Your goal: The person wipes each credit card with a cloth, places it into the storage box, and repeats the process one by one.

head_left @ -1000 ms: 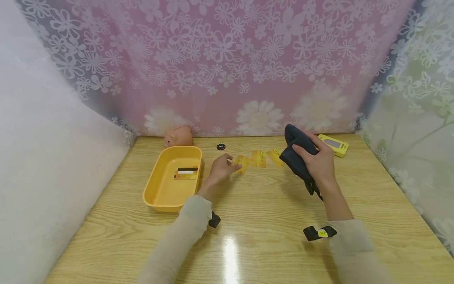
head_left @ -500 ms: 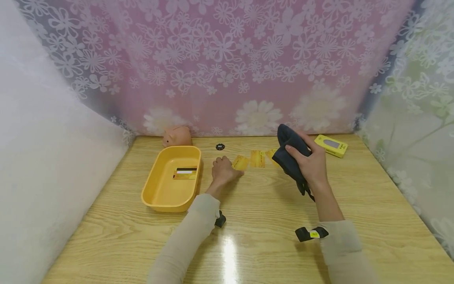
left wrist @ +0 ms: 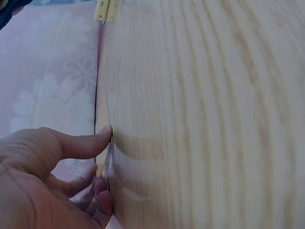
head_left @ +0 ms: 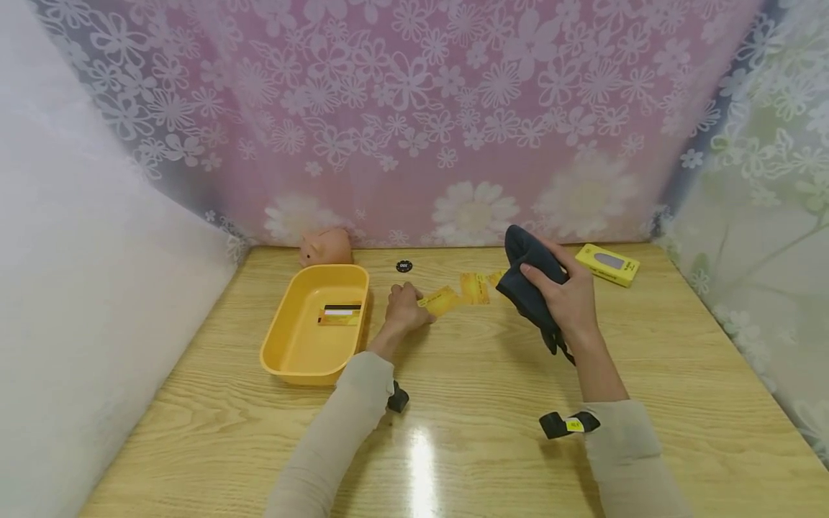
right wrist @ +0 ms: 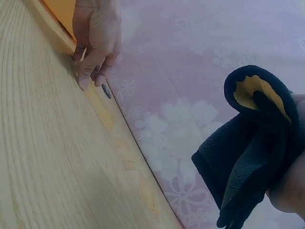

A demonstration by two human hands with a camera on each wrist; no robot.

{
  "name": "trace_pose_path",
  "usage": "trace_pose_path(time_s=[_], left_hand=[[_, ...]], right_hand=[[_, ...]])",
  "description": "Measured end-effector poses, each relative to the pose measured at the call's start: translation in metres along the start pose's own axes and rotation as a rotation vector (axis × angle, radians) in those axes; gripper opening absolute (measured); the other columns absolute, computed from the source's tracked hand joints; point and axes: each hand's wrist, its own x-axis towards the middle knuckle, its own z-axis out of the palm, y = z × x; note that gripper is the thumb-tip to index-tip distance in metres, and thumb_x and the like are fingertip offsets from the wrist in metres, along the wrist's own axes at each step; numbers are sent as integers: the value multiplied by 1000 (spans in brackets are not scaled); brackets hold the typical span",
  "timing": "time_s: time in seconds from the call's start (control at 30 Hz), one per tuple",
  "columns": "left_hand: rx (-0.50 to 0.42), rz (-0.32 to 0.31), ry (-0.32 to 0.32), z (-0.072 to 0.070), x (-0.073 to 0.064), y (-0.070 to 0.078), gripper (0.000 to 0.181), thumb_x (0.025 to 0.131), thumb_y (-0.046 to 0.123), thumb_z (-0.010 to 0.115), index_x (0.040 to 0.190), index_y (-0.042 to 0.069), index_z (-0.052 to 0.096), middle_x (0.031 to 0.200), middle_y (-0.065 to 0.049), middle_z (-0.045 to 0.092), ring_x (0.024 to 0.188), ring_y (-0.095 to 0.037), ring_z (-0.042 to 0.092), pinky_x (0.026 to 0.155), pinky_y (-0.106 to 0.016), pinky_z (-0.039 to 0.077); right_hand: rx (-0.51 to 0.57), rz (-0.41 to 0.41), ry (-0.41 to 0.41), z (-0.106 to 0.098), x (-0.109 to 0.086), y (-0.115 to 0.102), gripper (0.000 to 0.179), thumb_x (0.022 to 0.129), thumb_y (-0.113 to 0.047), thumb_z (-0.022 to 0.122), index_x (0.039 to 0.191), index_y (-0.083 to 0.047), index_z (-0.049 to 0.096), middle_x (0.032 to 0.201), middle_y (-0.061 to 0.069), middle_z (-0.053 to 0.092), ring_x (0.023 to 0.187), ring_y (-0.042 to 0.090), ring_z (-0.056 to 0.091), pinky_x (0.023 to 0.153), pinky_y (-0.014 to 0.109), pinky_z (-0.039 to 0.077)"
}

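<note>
In the head view my left hand [head_left: 404,308] pinches the leftmost of three yellow-orange cards, a card [head_left: 441,301] lying at a slant. The left wrist view has thumb and fingers on opposite edges of that thin card, seen nearly edge-on. To its right lie a second card [head_left: 475,288] and a third card [head_left: 495,278], partly hidden by cloth. My right hand [head_left: 576,298] grips a bunched dark navy cloth [head_left: 527,280], held up off the table. A yellow underside of the cloth [right wrist: 269,93] shows in the right wrist view.
Left of my left hand stands a yellow plastic basin [head_left: 301,352] with a striped card [head_left: 340,316] inside. Behind are a pink piggy bank [head_left: 327,248] and a black chip [head_left: 404,266]. A yellow box [head_left: 609,265] lies at the back right, before the flowered curtain [head_left: 414,144].
My left hand has closed on the leftmost card, which has turned slightly. The right hand has shifted a little left with the cloth, now covering more of the third card.
</note>
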Motion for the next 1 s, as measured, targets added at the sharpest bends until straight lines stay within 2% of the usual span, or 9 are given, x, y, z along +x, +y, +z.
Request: trace_pose_path(time_s=[0.2, 0.3, 0.4, 0.5, 0.57, 0.63, 0.73, 0.9, 1.0], left_hand=[[-70, 43, 20, -1, -1, -3, 52, 82, 2, 87, 125, 5, 58, 133, -19, 61, 123, -37, 52, 102, -50, 50], [-98, 91, 60, -1, -1, -4, 51, 81, -7, 83, 125, 6, 60, 125, -20, 61, 114, -36, 55, 95, -47, 52], [-127, 118, 90, 0, -1, -7, 50, 81, -12, 79, 124, 8, 64, 116, -19, 58, 98, -28, 52, 82, -38, 48], [-207, 114, 82, 0, -4, -9, 49, 82, -13, 78, 124, 10, 67, 115, -17, 58, 83, -19, 52, 68, -29, 46], [-339, 113, 45, 0, -6, -11, 49, 84, -14, 77, 127, 7, 68, 119, -17, 58, 78, -15, 57, 64, -27, 54], [-491, 105, -2, -1, -9, -11, 51, 85, -15, 75, 132, 5, 67, 122, -17, 57, 76, -19, 65, 65, -33, 63], [-673, 118, -47, -7, -16, -9, 52, 88, -15, 74, 136, 2, 65, 124, -19, 56, 87, -25, 71, 82, -45, 65], [-792, 201, -40, -22, -31, 3, 51, 89, -12, 74, 138, 2, 64, 131, -22, 58, 100, -27, 70, 95, -57, 59], [-809, 250, -37, -32, -41, 9, 52, 91, -8, 75, 140, 5, 64, 134, -19, 58, 103, -27, 67, 95, -52, 61]], right_hand=[[14, -15, -4, -1, 1, -2, 56, 95, -25, 79, 149, -27, 61, 153, 11, 53, 101, 8, 68, 75, 17, 60], [19, -24, -11, -1, 1, -1, 57, 96, -24, 79, 149, -25, 60, 153, 13, 53, 99, 8, 69, 75, 17, 60], [14, -23, -11, -1, 2, -1, 57, 95, -23, 79, 149, -23, 60, 152, 15, 54, 98, 7, 69, 74, 16, 60], [0, -17, -15, -1, 1, -1, 59, 95, -23, 79, 151, -21, 59, 152, 15, 53, 100, 7, 67, 74, 16, 60], [-9, -12, -18, 0, -1, -1, 60, 95, -24, 79, 151, -22, 58, 154, 14, 53, 101, 7, 66, 75, 15, 59], [-12, -9, -20, 0, -2, -2, 59, 95, -25, 79, 151, -23, 58, 154, 11, 53, 104, 8, 66, 76, 16, 59], [-14, -10, -22, 1, -4, -4, 58, 95, -27, 79, 150, -25, 59, 154, 8, 53, 106, 10, 65, 77, 16, 59], [-33, -25, -29, 5, -6, -8, 58, 95, -29, 79, 149, -27, 60, 153, 9, 54, 103, 7, 66, 77, 16, 59], [-28, -41, -55, 10, -10, -12, 56, 96, -27, 78, 148, -28, 61, 151, 9, 55, 100, 5, 68, 77, 17, 60]])
